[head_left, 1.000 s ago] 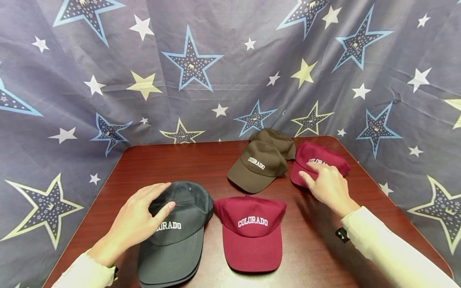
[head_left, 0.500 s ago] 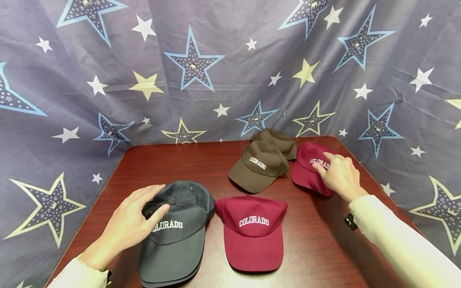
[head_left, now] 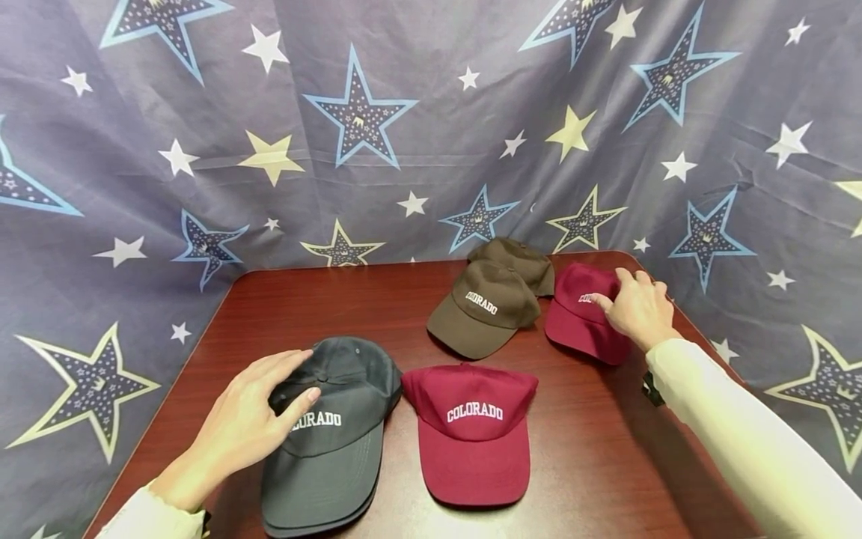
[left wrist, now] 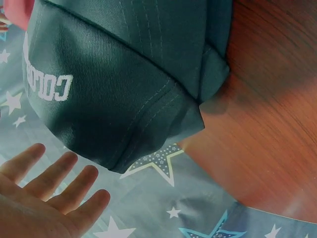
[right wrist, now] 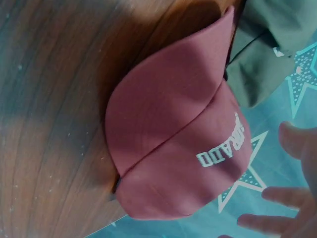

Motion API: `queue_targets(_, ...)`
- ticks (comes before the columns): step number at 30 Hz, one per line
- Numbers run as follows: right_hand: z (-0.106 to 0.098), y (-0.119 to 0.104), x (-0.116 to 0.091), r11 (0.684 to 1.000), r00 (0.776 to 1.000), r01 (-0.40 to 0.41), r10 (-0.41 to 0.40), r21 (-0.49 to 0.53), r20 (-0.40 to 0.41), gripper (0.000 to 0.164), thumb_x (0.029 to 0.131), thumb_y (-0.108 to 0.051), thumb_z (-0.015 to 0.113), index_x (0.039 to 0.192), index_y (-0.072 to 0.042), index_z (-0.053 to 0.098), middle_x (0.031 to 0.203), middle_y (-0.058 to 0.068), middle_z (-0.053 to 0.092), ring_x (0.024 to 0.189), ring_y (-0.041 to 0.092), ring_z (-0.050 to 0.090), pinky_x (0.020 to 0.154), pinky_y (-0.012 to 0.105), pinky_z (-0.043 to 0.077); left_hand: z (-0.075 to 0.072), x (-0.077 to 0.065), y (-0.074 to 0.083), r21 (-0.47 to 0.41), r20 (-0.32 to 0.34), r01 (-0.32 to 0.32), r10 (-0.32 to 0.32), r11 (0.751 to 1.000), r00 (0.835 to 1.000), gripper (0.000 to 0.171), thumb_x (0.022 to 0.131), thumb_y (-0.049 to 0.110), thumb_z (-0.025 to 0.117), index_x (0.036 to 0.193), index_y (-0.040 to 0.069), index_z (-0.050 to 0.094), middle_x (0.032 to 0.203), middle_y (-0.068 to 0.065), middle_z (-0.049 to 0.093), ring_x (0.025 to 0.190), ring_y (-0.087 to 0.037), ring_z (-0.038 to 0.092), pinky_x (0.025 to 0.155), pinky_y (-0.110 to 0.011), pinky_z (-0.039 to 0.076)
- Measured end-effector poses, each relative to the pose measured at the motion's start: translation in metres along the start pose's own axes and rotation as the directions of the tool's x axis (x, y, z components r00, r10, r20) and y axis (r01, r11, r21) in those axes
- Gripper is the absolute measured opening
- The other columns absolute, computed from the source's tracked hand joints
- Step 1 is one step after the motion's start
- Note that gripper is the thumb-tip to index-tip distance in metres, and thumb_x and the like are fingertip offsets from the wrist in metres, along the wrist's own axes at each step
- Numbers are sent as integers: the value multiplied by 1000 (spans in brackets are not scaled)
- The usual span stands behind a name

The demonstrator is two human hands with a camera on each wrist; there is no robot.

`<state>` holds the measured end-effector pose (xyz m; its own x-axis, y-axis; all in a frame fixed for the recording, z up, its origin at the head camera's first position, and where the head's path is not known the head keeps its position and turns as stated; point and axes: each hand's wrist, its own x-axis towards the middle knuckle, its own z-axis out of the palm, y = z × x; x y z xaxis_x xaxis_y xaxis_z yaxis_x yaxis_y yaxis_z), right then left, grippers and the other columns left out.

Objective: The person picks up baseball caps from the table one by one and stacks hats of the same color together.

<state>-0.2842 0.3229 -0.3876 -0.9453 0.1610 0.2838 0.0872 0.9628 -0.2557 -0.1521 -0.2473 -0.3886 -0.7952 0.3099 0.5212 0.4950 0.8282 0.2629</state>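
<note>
My left hand point(head_left: 244, 419) is held with extended fingers over the left side of a dark grey cap point(head_left: 337, 479) lettered COLORADO. A second dark brim shows beneath that cap's edge. In the left wrist view, the fingers point(left wrist: 64, 178) lie beside the dark cap's crown point(left wrist: 114, 84). My right hand point(head_left: 640, 307) is over the right side of a maroon cap point(head_left: 582, 329) at the back right, hiding part of its lettering. The right wrist view has the thumb and fingers point(right wrist: 282, 198) spread apart, beside the maroon cap's crown point(right wrist: 188, 173).
Another maroon cap point(head_left: 474, 449) lies brim forward, right beside the dark one. Two brown caps overlap near the back, the front one point(head_left: 481, 311) lettered, the other point(head_left: 521, 266) behind it. The reddish wooden table point(head_left: 303, 307) meets a grey star-patterned curtain point(head_left: 417, 135).
My right hand has moved right across the back maroon cap, uncovering more of its brim and covering its right side. The left hand has shifted slightly left; the caps look unmoved.
</note>
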Motion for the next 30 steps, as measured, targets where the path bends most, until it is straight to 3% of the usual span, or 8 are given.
queue_targets(7, 8, 8, 9, 999, 997, -43, 43, -6, 68, 74, 87, -54, 59, 140, -8, 35, 125, 29, 39, 101, 58, 36, 76, 69, 40, 2, 2, 2, 1, 0, -12, 12, 1000, 1000, 54, 84, 42, 69, 132, 22, 55, 129, -2, 55, 120, -23, 48, 99, -48, 36)
queue_targets(13, 14, 12, 13, 998, 993, -58, 58, -10, 105, 74, 87, -55, 58, 137, -5, 39, 119, 32, 46, 99, 56, 42, 75, 67, 43, 3, 3, 2, -4, 2, -18, 18, 1000, 1000, 54, 84, 42, 69, 132, 22, 55, 128, -4, 56, 119, -22, 48, 99, -48, 35)
queue_targets(23, 21, 15, 14, 998, 996, -68, 68, 9, 50, 60, 87, -46, 64, 128, -4, 52, 114, 32, 51, 97, 54, 49, 73, 65, 45, 5, 3, 1, -4, 0, -29, 29, 1000, 1000, 54, 83, 42, 69, 132, 22, 56, 128, -4, 57, 119, -23, 48, 99, -49, 35)
queue_targets(30, 22, 12, 13, 993, 992, -111, 108, 47, 64, 53, 87, -40, 64, 126, -5, 54, 113, 33, 55, 94, 49, 53, 72, 61, 46, 9, 4, 3, -3, 10, -35, 35, 999, 999, 55, 83, 43, 69, 132, 21, 56, 128, -5, 57, 120, -24, 47, 100, -49, 35)
